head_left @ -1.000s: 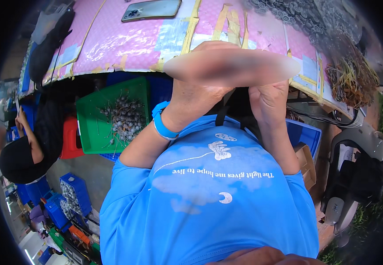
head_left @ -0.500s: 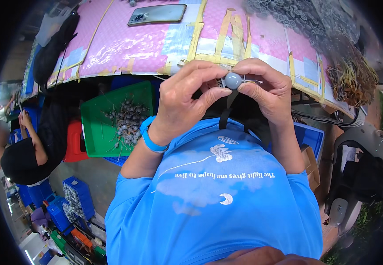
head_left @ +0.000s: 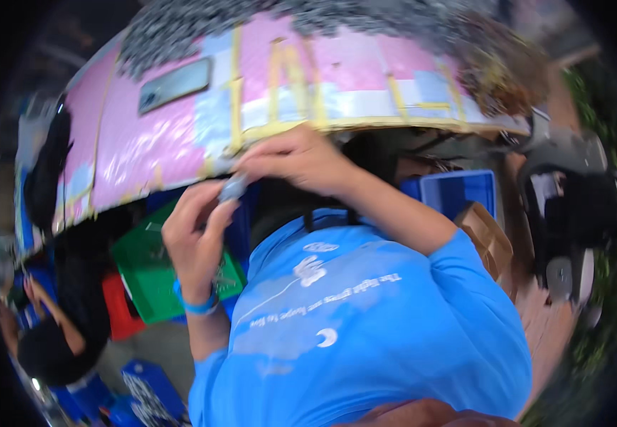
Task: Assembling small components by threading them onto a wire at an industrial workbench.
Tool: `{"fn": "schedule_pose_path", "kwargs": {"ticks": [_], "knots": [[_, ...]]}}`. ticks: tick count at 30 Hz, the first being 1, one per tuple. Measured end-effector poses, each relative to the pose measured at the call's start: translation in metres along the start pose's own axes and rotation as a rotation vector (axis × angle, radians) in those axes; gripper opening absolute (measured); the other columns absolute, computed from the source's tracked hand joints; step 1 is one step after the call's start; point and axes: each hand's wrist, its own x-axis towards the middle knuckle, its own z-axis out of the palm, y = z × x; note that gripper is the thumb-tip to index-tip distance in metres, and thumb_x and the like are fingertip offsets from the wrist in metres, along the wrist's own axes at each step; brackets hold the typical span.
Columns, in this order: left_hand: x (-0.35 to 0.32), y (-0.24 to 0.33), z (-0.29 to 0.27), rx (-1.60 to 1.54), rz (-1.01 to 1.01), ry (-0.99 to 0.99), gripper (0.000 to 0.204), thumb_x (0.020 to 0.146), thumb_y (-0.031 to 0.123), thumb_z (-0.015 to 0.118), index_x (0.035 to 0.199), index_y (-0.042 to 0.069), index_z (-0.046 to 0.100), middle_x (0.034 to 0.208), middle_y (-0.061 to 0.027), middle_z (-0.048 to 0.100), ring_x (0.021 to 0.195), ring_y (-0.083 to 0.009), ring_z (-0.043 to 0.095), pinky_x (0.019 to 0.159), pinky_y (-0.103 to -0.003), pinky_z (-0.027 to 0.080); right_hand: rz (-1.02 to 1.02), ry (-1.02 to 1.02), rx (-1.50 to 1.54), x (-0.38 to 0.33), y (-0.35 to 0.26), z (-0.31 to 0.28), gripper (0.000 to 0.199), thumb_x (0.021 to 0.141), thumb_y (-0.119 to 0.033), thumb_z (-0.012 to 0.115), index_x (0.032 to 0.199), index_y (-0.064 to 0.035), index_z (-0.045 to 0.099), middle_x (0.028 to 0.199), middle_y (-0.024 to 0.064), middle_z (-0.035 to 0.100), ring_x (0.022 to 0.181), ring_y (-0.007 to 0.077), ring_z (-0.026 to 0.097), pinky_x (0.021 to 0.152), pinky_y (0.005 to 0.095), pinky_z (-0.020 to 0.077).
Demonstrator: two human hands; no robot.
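A small grey ball [head_left: 233, 188] is held in front of me at the table's near edge. My left hand [head_left: 193, 235], with a blue band at its wrist, pinches it between thumb and fingers. From the upper right my right hand [head_left: 298, 162] reaches across, its closed fingertips against the ball's upper side. Motion blur hides the fine detail there, and the thin pin on the ball cannot be made out. Below and behind my left hand is a green tray [head_left: 148, 285], its contents mostly hidden by the hand.
A pink-covered, taped table [head_left: 159, 139] bears a phone [head_left: 174, 85], a heap of grey pieces [head_left: 201, 28] and a bundle of brownish strands [head_left: 500, 82]. A blue bin [head_left: 458, 192] and cardboard box [head_left: 486, 238] stand right; another person [head_left: 56, 334] is at left.
My view has swung, so the table and phone sit lower and further left. Both hands have moved left with the ball, toward the green tray. The right forearm now crosses in front of me.
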Motion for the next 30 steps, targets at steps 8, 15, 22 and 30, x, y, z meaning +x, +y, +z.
{"fn": "schedule_pose_path", "kwargs": {"ticks": [8, 15, 22, 30], "knots": [[-0.052, -0.090, -0.091, 0.366, -0.275, 0.252, 0.023, 0.088, 0.009, 0.072, 0.106, -0.004, 0.068, 0.092, -0.0075, 0.072, 0.082, -0.0104, 0.065, 0.076, -0.024, 0.051, -0.224, 0.022, -0.511, 0.005, -0.020, -0.045, 0.050, 0.081, -0.013, 0.074, 0.128, -0.0033, 0.061, 0.102, 0.0124, 0.071, 0.087, 0.0194, 0.069, 0.081, 0.0343, 0.0549], [-0.111, -0.219, -0.152, 0.826, -0.394, 0.110, 0.046, 0.075, 0.009, 0.079, 0.116, -0.005, 0.064, 0.115, -0.0221, 0.066, 0.105, -0.0332, 0.065, 0.091, -0.039, 0.050, -0.246, 1.119, -1.584, -0.065, -0.175, -0.229, 0.042, 0.079, -0.016, 0.076, 0.114, 0.0044, 0.063, 0.108, 0.0220, 0.066, 0.103, 0.0367, 0.062, 0.090, 0.0397, 0.0487], [-0.037, -0.168, -0.100, 0.713, -0.320, 0.060, 0.051, 0.076, 0.008, 0.077, 0.122, -0.006, 0.059, 0.116, -0.0219, 0.065, 0.105, -0.0334, 0.064, 0.090, -0.039, 0.050, 0.405, 0.868, -1.517, -0.136, -0.176, -0.394, 0.064, 0.084, -0.057, 0.061, 0.121, -0.0063, 0.066, 0.120, 0.0193, 0.066, 0.108, 0.0373, 0.063, 0.097, 0.0430, 0.0461], [0.013, -0.101, -0.089, 0.588, -0.262, 0.005, 0.028, 0.083, 0.009, 0.073, 0.104, -0.006, 0.065, 0.085, -0.0152, 0.070, 0.077, -0.0197, 0.066, 0.071, -0.033, 0.051, -0.044, 1.085, -2.125, -0.102, -0.108, -0.251, 0.038, 0.081, -0.022, 0.071, 0.118, -0.0147, 0.068, 0.104, 0.0070, 0.067, 0.099, 0.0289, 0.060, 0.084, 0.0422, 0.0469]]}}
